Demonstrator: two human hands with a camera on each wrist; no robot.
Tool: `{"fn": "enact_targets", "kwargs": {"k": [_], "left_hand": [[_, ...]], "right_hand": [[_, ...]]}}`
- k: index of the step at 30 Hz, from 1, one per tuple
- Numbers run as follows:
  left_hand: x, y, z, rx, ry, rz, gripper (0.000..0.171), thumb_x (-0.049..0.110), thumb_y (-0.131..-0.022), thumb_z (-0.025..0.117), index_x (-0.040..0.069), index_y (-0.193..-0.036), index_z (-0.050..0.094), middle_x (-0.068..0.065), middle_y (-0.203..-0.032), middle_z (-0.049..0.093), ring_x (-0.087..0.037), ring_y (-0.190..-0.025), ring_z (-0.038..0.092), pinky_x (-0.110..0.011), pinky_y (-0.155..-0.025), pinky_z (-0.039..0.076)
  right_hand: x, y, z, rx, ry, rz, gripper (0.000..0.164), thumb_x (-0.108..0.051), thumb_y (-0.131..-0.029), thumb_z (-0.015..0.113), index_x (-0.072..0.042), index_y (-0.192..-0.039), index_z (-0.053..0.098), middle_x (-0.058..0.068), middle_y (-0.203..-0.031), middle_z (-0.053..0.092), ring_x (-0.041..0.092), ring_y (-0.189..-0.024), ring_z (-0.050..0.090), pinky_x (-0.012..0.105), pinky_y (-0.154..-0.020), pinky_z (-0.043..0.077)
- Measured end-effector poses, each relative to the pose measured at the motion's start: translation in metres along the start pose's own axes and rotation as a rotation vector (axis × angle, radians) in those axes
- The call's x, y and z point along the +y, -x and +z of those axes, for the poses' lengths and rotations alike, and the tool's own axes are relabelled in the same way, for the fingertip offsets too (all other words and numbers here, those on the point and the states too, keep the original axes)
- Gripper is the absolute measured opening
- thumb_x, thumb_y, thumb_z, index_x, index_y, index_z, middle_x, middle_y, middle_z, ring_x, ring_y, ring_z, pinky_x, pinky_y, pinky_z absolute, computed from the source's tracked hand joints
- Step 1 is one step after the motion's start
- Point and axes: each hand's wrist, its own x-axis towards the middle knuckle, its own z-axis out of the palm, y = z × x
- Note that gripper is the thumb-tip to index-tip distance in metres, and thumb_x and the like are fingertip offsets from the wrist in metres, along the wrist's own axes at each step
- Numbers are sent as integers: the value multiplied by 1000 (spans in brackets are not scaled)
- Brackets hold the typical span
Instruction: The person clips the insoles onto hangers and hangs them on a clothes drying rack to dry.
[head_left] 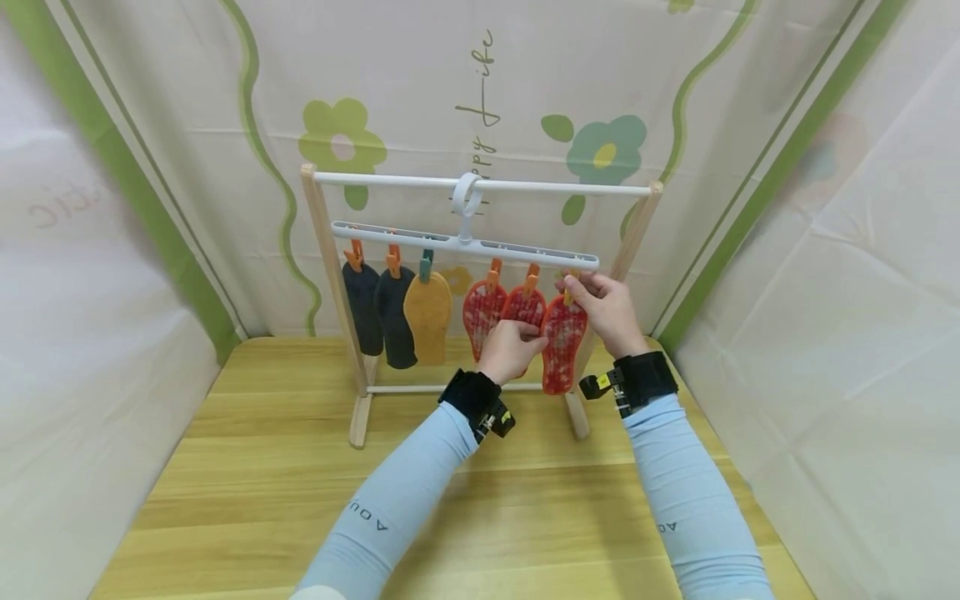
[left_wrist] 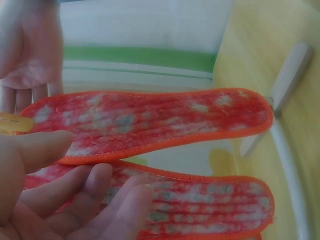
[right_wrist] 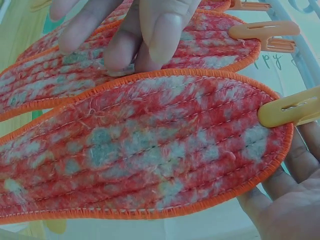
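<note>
Red-and-white mottled insoles with orange edging hang from a pale hanger point(head_left: 525, 251). My right hand point(head_left: 611, 312) is at the top of the front red insole point(head_left: 562, 346), pinching the yellow clothespin point(right_wrist: 290, 107) clipped to it. Its fingers point(right_wrist: 287, 182) lie behind the insole's top; its thumb is outside the right wrist view. My left hand point(head_left: 508, 350) hovers by this insole's left edge, fingers loosely spread in front of the middle red insole point(right_wrist: 75, 75). The thumb point(left_wrist: 47, 150) is apart from the fingers and pinches nothing. A third red insole point(head_left: 482, 308) hangs farther left.
Two dark insoles point(head_left: 395, 321) and a yellow insole point(head_left: 428, 317) hang on the hanger's left half from clothespins. A rack with a white top bar point(head_left: 390, 179) and wooden legs point(head_left: 361, 421) stands on the wooden table point(head_left: 277, 467). Printed fabric surrounds it.
</note>
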Motion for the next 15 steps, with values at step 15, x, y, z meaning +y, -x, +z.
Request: {"fn": "enact_targets", "kwargs": {"k": [15], "left_hand": [[-11,5,-4,-7,27,5,27,23,-96,68,6,-118,72,-4,-103,73,-15,-84,68,-26,-70,53]], "right_hand": [[3,3,-6,-6,88,12,61,-50,-95,61,-2,-134,60,18,-128,63,26,-118,58,44,-99,46]]}}
